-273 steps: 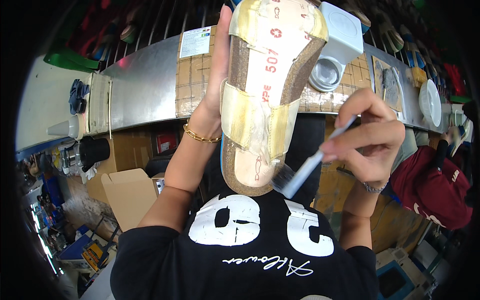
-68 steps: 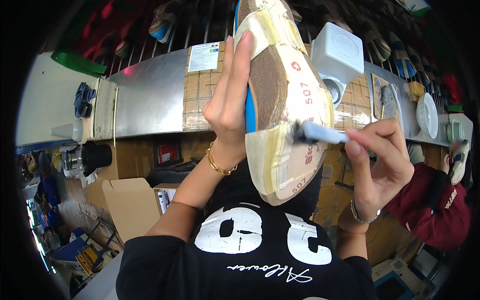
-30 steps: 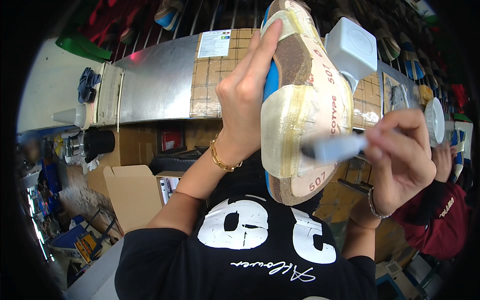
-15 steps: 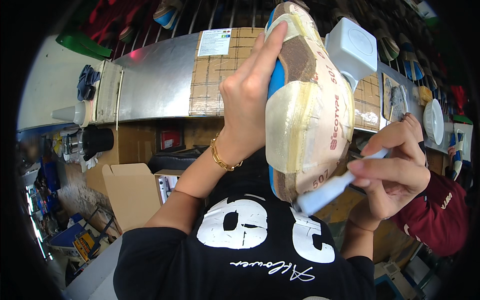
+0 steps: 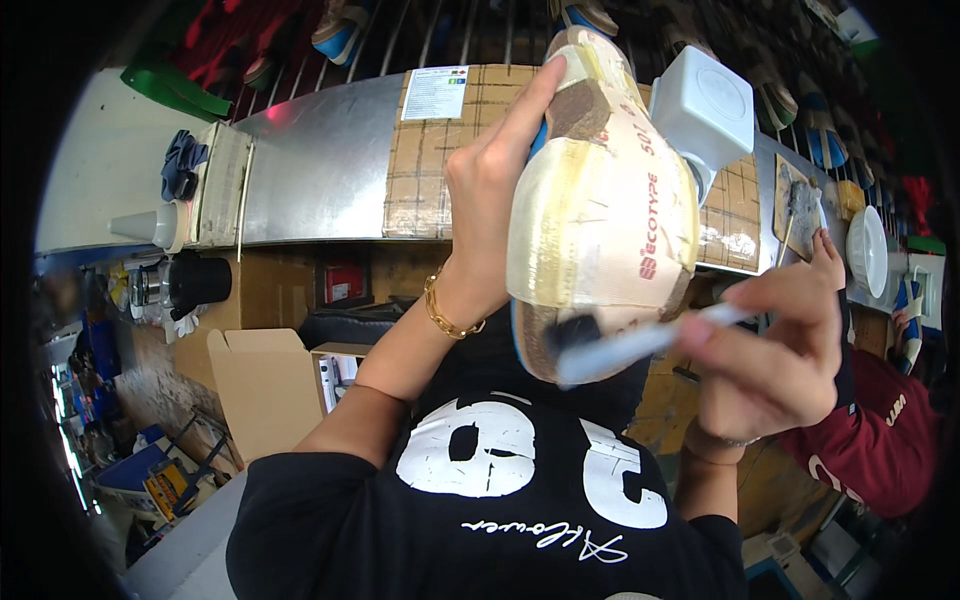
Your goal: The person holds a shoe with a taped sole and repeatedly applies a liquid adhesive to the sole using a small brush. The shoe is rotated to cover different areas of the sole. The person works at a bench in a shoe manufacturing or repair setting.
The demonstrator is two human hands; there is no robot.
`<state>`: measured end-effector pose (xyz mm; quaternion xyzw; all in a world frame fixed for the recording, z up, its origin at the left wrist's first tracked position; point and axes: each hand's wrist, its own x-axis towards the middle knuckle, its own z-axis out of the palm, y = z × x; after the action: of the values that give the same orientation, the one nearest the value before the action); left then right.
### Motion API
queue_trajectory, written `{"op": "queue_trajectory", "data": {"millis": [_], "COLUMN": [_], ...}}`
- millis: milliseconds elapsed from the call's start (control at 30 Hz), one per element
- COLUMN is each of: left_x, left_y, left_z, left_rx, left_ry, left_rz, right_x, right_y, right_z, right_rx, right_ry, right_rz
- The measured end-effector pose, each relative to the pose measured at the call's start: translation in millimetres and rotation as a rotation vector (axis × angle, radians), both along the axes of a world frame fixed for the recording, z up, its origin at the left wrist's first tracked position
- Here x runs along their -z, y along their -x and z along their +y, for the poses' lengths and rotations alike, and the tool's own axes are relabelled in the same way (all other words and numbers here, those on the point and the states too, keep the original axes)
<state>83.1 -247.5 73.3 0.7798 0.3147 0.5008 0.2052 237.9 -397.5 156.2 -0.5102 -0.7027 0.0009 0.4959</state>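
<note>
My left hand grips a shoe upper from its left side, holding it upside down with the underside facing me. Pale folded edges, a brown patch and a beige insole board show on it, with a strip of blue along its left side. Between the thumb and fingers of my right hand is a small brush with a whitish handle. Its dark bristles lie over the near end of the shoe's underside; motion blurs them, and whether they touch I cannot tell.
Behind the shoe, a white square container stands by a taped cardboard box on a metal counter. A white bowl sits at the right. Racked shoes line the back. Another person in a maroon shirt is at the right.
The brush has moved left and up, over the near end of the sole. The shoe has shifted slightly down and left, and its tilt has changed a little.
</note>
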Motion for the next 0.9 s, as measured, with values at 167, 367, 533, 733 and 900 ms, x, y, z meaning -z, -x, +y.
{"op": "queue_trajectory", "data": {"millis": [167,367,533,733,900], "left_x": [14,30,33,28,31], "left_y": [-4,-3,-4,-2,2], "left_z": [3,7,7,2,3], "left_rx": [0.082,0.149,0.211,0.213,0.169], "left_ry": [0.132,0.325,0.362,0.407,0.309], "left_rz": [-0.107,-0.257,-0.305,-0.266,-0.213], "right_x": [-2,6,12,14,20], "right_y": [-4,-15,-23,-29,-30], "right_z": [-2,3,-4,-7,-1], "right_rx": [-0.014,-0.037,-0.154,-0.085,-0.009], "right_ry": [0.020,0.049,0.122,0.166,0.215], "right_rz": [0.024,0.110,0.182,0.197,0.261]}}
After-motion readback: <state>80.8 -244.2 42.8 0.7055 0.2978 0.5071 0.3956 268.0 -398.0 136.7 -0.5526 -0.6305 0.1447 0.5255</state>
